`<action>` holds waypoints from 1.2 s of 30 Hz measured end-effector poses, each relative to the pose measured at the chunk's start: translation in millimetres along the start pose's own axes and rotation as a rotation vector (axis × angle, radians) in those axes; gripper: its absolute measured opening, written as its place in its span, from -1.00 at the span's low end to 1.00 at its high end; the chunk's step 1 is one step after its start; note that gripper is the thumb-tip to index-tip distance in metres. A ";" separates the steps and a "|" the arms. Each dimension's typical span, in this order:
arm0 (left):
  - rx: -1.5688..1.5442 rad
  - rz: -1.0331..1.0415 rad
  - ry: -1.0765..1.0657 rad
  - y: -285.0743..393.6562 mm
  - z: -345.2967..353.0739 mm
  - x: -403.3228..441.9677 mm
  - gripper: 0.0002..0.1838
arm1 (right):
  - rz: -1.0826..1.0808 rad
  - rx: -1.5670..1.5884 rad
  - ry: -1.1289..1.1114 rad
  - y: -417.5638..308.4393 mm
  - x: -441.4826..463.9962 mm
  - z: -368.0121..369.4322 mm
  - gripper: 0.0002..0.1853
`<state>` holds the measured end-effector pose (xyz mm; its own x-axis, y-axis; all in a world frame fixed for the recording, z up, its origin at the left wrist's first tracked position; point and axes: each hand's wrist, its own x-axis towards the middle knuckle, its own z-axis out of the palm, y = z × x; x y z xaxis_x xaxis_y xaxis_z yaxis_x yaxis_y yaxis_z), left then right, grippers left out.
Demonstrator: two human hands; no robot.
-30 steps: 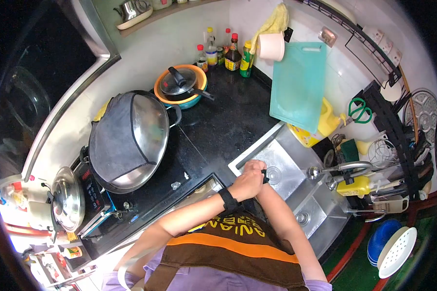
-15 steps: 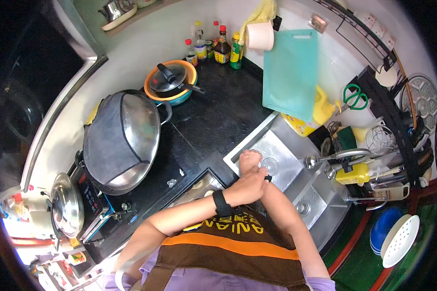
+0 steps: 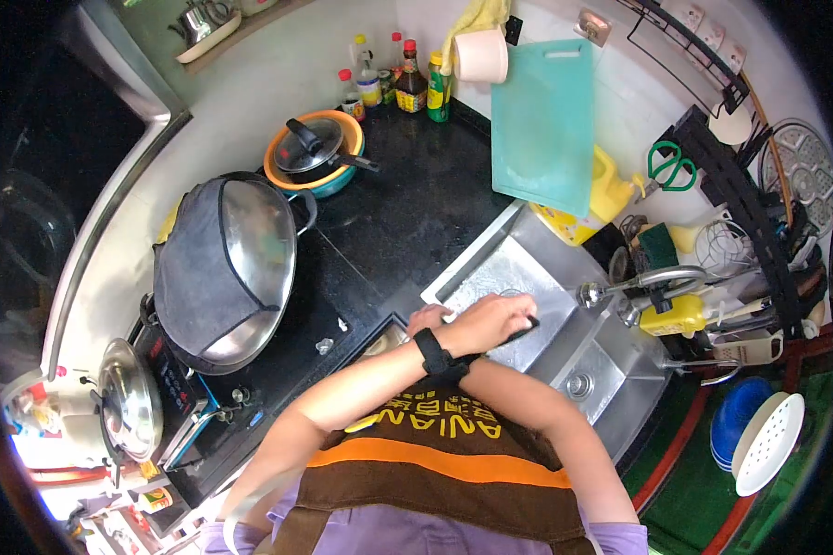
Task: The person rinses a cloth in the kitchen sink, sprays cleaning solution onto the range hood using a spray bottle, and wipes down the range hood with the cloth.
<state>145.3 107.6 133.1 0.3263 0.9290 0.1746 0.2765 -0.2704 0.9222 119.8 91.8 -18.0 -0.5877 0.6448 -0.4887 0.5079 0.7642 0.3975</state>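
Observation:
My left hand [image 3: 498, 320] reaches across over the sink's left basin [image 3: 537, 273], its fingers closed on a small black band [image 3: 522, 332]. A wider black wristband [image 3: 429, 351] sits on that wrist. Passing beneath the left forearm, my right arm points the other way. My right hand [image 3: 427, 319] shows just beyond the left wrist, at the basin's near left edge, fingers curled and nothing visible in them. The left arm covers the right wrist. A brown apron [image 3: 435, 462] with an orange stripe lies below both arms.
Left stands a large lidded wok [image 3: 273, 240] draped with grey cloth. Behind are an orange-rimmed bowl with a lidded pan [image 3: 310, 148] and several sauce bottles [image 3: 411, 83]. A teal cutting board [image 3: 541, 129] leans at the wall; a faucet [image 3: 652, 277] overhangs the sink.
My left hand has moved up and right from the right wrist, carrying the black band. My right hand has drawn back left and now lies partly under the left arm. The view has shifted slightly.

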 end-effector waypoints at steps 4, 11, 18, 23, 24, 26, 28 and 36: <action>-0.084 -0.049 -0.077 13.9 -3.5 -13.3 -0.84 | -0.297 0.333 -0.247 31.8 -24.9 -42.2 -0.71; -0.382 -0.152 0.092 17.4 -31.3 -29.3 -0.91 | -0.114 0.187 -0.013 63.6 -38.9 -20.3 -0.72; -0.326 -0.170 0.149 -29.3 -17.0 -32.0 -0.87 | -0.102 0.125 0.014 55.5 -43.4 -16.7 -0.73; -0.340 -0.409 0.130 -28.6 -13.0 -27.6 -0.86 | -0.106 0.107 0.026 53.0 -48.0 -15.6 -0.74; -0.302 -0.473 0.083 -28.1 -12.4 -26.4 -0.87 | -0.103 0.103 0.030 52.5 -49.2 -15.7 -0.74; -0.219 -0.467 0.035 -26.5 -9.8 -25.6 -0.85 | -0.110 0.094 0.030 51.3 -51.0 -16.3 -0.74; -0.014 -0.276 -0.028 -32.9 -5.8 -26.5 -0.83 | -0.109 0.086 0.040 50.9 -53.3 -15.3 -0.74; -0.445 -0.357 -0.443 -44.7 -23.0 -40.1 -0.85 | -0.107 0.065 0.055 51.2 -59.5 -13.1 -0.75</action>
<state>99.0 88.3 92.8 0.6465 0.7264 -0.2332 0.0715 0.2466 0.9665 172.6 92.8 41.6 -0.6737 0.5606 -0.4816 0.4789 0.8274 0.2932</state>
